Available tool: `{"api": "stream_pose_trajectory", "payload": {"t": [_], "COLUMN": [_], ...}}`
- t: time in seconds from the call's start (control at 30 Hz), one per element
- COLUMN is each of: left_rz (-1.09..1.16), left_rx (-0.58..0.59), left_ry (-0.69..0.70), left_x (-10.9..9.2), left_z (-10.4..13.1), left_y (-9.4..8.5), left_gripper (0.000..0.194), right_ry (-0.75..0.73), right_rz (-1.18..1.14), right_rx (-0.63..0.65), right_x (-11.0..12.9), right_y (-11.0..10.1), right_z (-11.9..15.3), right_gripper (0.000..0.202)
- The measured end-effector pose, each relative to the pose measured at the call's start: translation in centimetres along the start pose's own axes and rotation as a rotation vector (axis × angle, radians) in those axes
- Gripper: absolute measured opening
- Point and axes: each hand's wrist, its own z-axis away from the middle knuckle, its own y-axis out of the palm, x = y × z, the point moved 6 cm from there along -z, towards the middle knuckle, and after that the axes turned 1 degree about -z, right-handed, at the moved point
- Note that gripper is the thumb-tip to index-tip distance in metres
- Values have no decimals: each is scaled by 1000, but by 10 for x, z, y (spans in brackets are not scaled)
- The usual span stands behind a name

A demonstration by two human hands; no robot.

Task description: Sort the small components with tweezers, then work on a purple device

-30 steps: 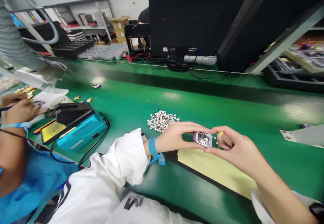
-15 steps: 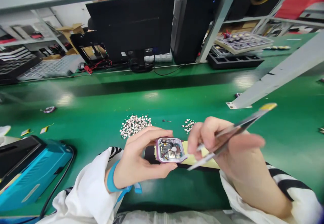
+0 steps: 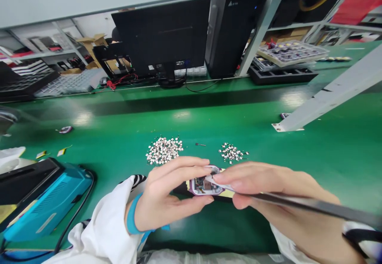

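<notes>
The left hand (image 3: 167, 198) pinches a small purple watch case (image 3: 205, 185) between thumb and fingers, holding it just above the green tabletop (image 3: 268, 156) with its open back facing up. The right hand (image 3: 268, 194) grips a pair of tweezers (image 3: 298, 203), its fingers closed around them, with the tips resting inside the open case among the exposed parts. The case looks only part-way assembled: its inner board is bare and no cover is on it. Beyond the hands lie a large heap of small metal parts (image 3: 164, 150) and a smaller heap (image 3: 232, 152), so plenty seem left to fit. A blue device (image 3: 47, 204) sits at the left.
</notes>
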Motion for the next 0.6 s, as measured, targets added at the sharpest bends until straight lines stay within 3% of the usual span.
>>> {"api": "stream_pose_trajectory", "payload": {"t": [0.17, 0.27, 0.43, 0.5, 0.6], "left_rz": [-89, -18, 51, 15, -41], "left_rx": [56, 26, -19, -17, 17], "left_ry": [-70, -119, -122, -112, -66], "left_x": [4, 9, 12, 10, 5], "left_z": [1, 4, 6, 6, 2], "left_y": [3, 4, 3, 3, 2], "left_gripper": [20, 22, 35, 35, 33], "right_ry": [-193, -150, 19, -21, -169], "right_rz": [91, 77, 71, 60, 126], "right_rx": [212, 140, -61, -44, 126], "right_x": [15, 12, -1, 1, 10], "right_y": [5, 3, 3, 5, 9], "right_z": [2, -1, -4, -4, -2], "right_gripper": [48, 45, 18, 13, 18]}}
